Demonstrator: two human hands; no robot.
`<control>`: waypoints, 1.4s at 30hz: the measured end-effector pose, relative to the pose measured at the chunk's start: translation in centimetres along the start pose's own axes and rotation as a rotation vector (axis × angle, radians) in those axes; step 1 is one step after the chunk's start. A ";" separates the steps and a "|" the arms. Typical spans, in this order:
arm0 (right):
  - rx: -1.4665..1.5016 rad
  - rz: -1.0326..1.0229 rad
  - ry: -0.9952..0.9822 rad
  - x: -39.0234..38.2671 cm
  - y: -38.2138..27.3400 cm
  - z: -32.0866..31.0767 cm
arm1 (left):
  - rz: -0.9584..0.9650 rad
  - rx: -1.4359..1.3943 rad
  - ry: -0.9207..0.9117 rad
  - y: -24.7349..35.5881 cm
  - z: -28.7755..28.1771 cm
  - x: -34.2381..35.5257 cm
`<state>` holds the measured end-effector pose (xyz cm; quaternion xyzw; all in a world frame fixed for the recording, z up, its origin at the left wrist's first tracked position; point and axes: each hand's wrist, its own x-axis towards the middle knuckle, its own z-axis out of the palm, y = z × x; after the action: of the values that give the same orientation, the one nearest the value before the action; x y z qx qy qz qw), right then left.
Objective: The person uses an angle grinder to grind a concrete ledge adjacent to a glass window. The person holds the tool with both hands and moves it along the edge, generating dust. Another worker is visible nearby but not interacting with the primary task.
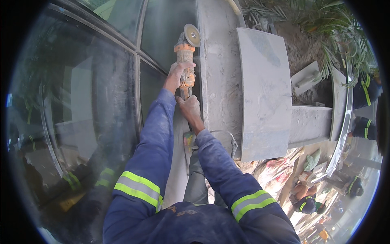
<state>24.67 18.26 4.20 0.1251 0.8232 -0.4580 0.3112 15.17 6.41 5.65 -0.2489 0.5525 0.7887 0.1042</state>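
Note:
An orange, dust-coated angle grinder [184, 53] with a pale disc [192, 35] points away from me, along the narrow strip between the dark glass [160, 34] and a grey dusty ledge [215, 61]. My left hand [177, 75] is wrapped round the upper body of the grinder. My right hand [189, 106] grips its lower rear handle. The disc sits at the ledge's inner edge; whether it touches anything I cannot tell. Below my hands a cord loop [232, 141] hangs beside my leg [194, 179].
A large pale slab [264, 114] lies over the ledge, beside soil with offcuts [304, 77] and palm fronds [333, 28]. Glass panels with reflections [81, 101] fill the left side. Far below on the right, several workers [308, 203] in reflective clothing are among rubble [276, 171].

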 end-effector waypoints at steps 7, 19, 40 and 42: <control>0.059 -0.076 0.016 0.2 -0.8 -1.1 | 0.055 -0.047 -0.061 -0.7 -0.1 1.3; 0.034 -0.041 -0.031 0.7 -0.7 -1.1 | 0.004 0.015 -0.002 -0.1 0.2 1.3; 0.079 -0.023 -0.061 0.0 -1.7 -2.2 | 0.019 -0.018 -0.004 -0.5 0.3 1.8; 0.069 -0.013 -0.062 0.0 -1.8 -2.2 | 0.010 0.000 0.016 -0.5 0.2 2.2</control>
<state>22.93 19.08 6.25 0.1160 0.7978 -0.4917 0.3290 13.51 6.54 4.16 -0.2524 0.5547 0.7871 0.0958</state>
